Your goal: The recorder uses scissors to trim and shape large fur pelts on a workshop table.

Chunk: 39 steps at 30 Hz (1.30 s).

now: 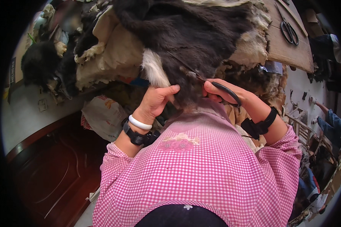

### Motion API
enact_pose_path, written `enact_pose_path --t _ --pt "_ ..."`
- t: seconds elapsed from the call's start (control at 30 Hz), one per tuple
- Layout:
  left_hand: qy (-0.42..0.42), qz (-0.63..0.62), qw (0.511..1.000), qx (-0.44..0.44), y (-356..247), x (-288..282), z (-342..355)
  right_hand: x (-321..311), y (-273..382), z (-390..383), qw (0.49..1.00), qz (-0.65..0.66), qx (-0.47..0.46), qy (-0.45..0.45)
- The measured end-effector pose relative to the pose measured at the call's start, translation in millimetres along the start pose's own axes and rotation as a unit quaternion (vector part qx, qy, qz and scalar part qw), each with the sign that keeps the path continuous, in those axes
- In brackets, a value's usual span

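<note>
A large dark brown fur pelt (193,30) spreads over the work surface in front of me and hangs down toward my lap. My left hand (155,98) is closed on its near edge, thumb on top, beside a tuft of white fur (154,70). In my right hand (242,97) is a pair of scissors (228,92) with black loop handles. Their thin blades lie along the dark fur, pointing away and to the left. Fur and fingers hide part of the blades, so I cannot tell how far apart they are.
Another pair of black-handled scissors (289,33) lies on a wooden board (297,55) at the far right. Pale hides (113,62) are heaped under the pelt, with black fur pieces (39,62) at left. A white plastic bag (104,117) sits below, near a dark red wooden panel (53,170).
</note>
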<state>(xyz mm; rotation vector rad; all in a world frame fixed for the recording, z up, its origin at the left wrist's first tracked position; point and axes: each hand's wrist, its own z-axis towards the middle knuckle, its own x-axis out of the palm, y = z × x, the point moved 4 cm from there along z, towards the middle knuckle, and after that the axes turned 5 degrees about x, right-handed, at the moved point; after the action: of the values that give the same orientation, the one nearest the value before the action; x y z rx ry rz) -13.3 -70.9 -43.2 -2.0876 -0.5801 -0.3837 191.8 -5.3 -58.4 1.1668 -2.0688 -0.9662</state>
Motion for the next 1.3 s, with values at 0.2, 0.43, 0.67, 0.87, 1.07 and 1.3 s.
enact_pose_path --t 0.2,0.43,0.67,0.87,1.07,1.3 --pt "0.002 0.002 1.0 0.004 3.3 -3.6 -0.4 -1.9 -10.4 -2.6 0.999 -0.024 0.016 -0.039" --pt "0.008 0.017 1.0 -0.008 1.7 4.3 -0.6 0.8 -13.5 -13.7 0.997 -0.038 0.037 -0.053" --pt "0.013 0.012 1.0 -0.014 4.2 2.6 1.9 17.6 -49.8 -46.9 0.998 0.051 -0.037 0.021" --pt "0.012 0.003 1.0 0.0 3.4 12.3 0.7 31.9 -39.9 -33.1 0.997 0.03 -0.057 -0.043" --pt "0.051 0.012 0.998 -0.027 -0.3 15.1 -0.6 36.0 -27.3 -12.2 0.997 0.046 -0.044 -0.045" --pt "0.032 0.037 0.999 -0.018 8.3 5.9 3.1 49.6 -25.7 -23.2 0.987 0.148 0.002 -0.056"
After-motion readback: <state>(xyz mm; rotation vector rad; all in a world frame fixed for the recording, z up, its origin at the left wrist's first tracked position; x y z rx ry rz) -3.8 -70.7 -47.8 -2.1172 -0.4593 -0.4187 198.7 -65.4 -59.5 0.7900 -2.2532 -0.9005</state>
